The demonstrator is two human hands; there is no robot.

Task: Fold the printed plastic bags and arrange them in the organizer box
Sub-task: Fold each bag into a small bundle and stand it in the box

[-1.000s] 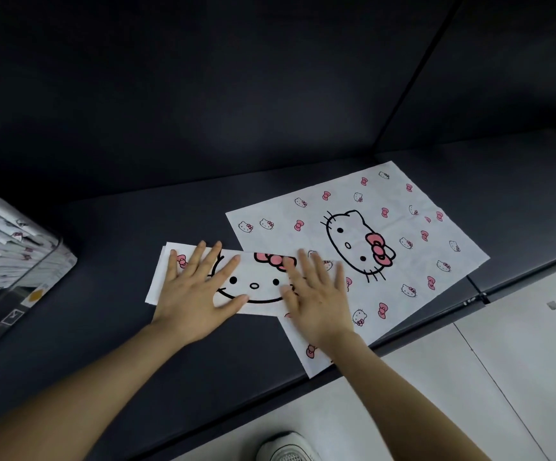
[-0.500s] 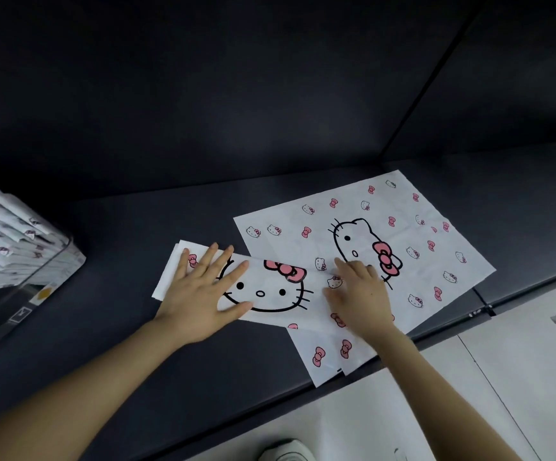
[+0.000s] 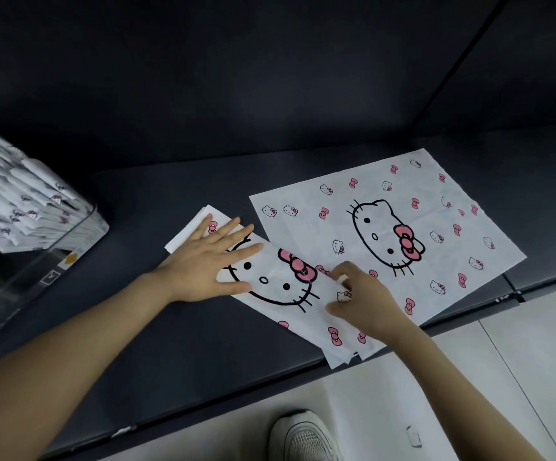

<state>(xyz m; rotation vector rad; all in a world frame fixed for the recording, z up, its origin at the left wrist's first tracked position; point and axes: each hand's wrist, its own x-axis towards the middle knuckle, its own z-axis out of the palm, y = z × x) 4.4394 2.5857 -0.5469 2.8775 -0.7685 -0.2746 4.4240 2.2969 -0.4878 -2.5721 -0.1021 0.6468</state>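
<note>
Right hand (image 3: 363, 299) had shifted from flat to pinching the bag (image 3: 270, 262) at centre frame; left hand (image 3: 200, 264) pressed it, fingers straight. Slick plastic could slip, skewing the fold.

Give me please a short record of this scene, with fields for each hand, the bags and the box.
left hand: flat, fingers spread, presses on the half-folded bag
right hand: fingers curled, pinches the same bag's right edge
flat bag: unfolded, on the counter, its near-left corner under the half-folded bag
organizer box: clear, at the far left, holds many folded bags
floor: a white shoe below the counter's edge
</note>
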